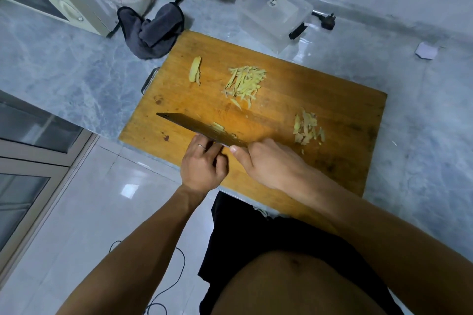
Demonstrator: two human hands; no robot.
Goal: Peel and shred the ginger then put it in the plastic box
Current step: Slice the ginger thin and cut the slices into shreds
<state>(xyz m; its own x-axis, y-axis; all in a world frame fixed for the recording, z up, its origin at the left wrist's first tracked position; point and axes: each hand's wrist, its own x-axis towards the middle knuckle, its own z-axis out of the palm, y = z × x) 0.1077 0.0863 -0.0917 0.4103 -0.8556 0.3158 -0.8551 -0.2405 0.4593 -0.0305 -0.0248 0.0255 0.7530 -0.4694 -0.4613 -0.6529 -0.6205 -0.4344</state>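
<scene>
Marble counter (pixel 76 71) carries cutting board (pixel 332 115), plastic box (pixel 275 14), cloth (pixel 151 29).

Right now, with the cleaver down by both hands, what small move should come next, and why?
Probably another thin cut. The right hand grips the cleaver, whose blade stands on the cutting board over a small ginger piece that the left hand seems to steady. A pile of shreds already lies ahead; the plastic box looks unfilled.

The cutting board (pixel 294 100) is laid on the counter (pixel 64 71). On it, shredded ginger (pixel 244 83) is placed between a ginger slice (pixel 195 69) at the left and peels (pixel 307 128) at the right. The plastic box (pixel 275 14) is set behind the board.
</scene>
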